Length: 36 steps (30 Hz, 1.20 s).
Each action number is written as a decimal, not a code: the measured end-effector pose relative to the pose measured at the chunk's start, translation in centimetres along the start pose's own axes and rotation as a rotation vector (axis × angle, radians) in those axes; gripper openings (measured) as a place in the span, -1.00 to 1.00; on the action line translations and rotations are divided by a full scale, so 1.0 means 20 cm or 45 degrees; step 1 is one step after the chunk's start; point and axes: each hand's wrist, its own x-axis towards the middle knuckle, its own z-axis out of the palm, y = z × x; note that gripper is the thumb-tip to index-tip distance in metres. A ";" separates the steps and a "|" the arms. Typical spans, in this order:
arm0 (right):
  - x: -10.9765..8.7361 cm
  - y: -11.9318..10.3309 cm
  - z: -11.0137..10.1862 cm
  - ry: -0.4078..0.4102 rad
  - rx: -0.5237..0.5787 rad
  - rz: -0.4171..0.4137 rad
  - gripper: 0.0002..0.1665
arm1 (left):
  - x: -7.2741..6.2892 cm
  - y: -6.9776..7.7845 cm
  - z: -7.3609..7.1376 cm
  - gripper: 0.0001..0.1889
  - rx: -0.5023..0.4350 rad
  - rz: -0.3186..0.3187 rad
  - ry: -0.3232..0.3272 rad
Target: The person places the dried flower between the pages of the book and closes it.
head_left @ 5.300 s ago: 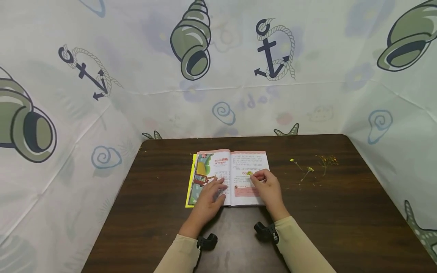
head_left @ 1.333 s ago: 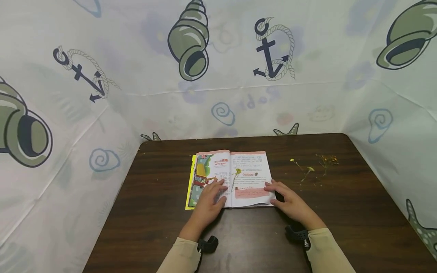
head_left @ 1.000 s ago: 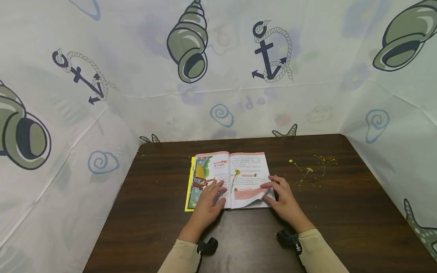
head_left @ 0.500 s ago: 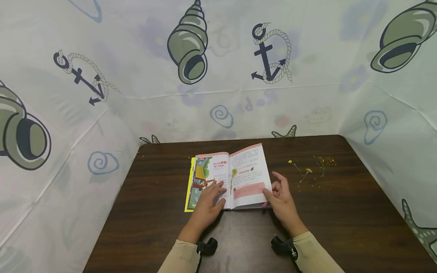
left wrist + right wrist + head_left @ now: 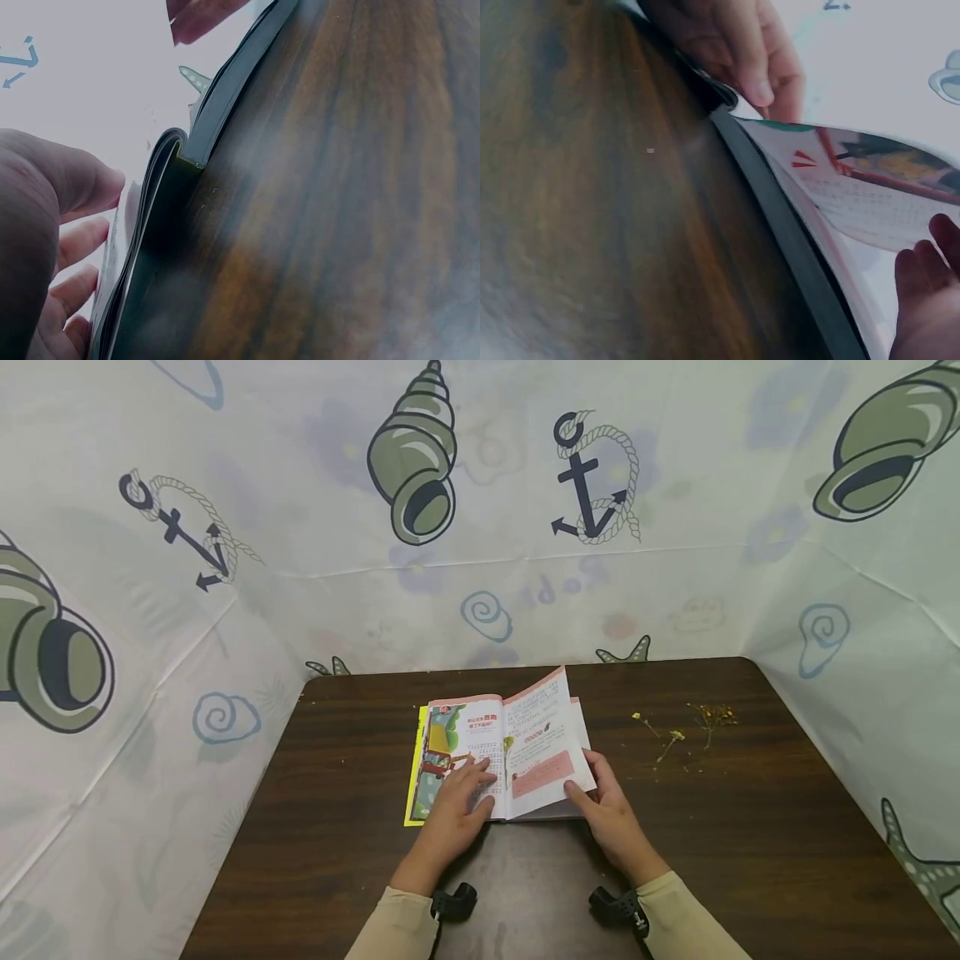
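Note:
An open book (image 5: pixel 480 739) with printed text and a colourful picture lies at the middle of the table. My left hand (image 5: pixel 456 797) rests on its left page with relaxed, spread fingers. The right-hand page (image 5: pixel 542 718) is raised at a slant, its lower outer corner between the thumb and fingers of my right hand (image 5: pixel 611 806). A yellow flower (image 5: pixel 508 747) lies near the fold, partly hidden by the tilt of the page. In the right wrist view, the page's printed underside (image 5: pixel 870 187) arches above the fingers (image 5: pixel 911 281).
Right of the book, small yellow flowers on stems (image 5: pixel 669 742) and a drier, branching sprig (image 5: pixel 712 717) lie on the dark wooden table (image 5: pixel 337 827), with crumbs around them. A pale cloth (image 5: pixel 300 527) printed with shells and anchors encloses the table's back and sides.
Earlier my right hand placed the flower on the right page. It then took that page's lower corner, and the page has since risen and swung leftward. The left hand has stayed put.

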 end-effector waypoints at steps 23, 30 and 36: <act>-0.03 0.03 0.09 -0.635 -1.060 -0.455 0.10 | 0.00 0.01 0.00 -0.68 -0.012 0.014 0.016; -0.04 0.04 0.09 -0.686 -1.149 -0.473 0.02 | 0.00 0.01 -0.01 -0.63 -0.017 0.014 0.022; -0.05 0.04 0.10 -0.694 -1.190 -0.480 -0.03 | 0.00 0.02 -0.01 -0.06 -0.005 -0.033 -0.017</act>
